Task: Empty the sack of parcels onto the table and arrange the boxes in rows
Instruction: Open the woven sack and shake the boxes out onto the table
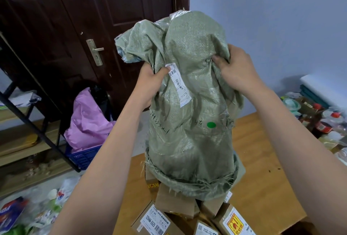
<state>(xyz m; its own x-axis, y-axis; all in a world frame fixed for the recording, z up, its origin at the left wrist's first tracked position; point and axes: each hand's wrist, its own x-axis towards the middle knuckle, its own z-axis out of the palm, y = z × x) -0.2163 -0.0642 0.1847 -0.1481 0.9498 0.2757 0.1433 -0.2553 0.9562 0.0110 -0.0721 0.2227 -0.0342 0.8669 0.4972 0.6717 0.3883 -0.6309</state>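
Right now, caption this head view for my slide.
Both hands grip the upturned green sack, spilling boxes onto the table.

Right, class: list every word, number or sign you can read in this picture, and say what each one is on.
"12V4A-5525": white label on the cardboard box at bottom left of the pile.
"12V4A 48W": same label, smaller line; the rest is too small to read.
Handwritten numbers in black marker on the green sack: unclear.
White barcode label on the sack: print too small.
Yellow and red sticker on a box: characters blurred.

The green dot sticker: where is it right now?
In the head view, the green dot sticker sits on the sack, right of its handwritten numbers and below the right hand, above the boxes spilling out.
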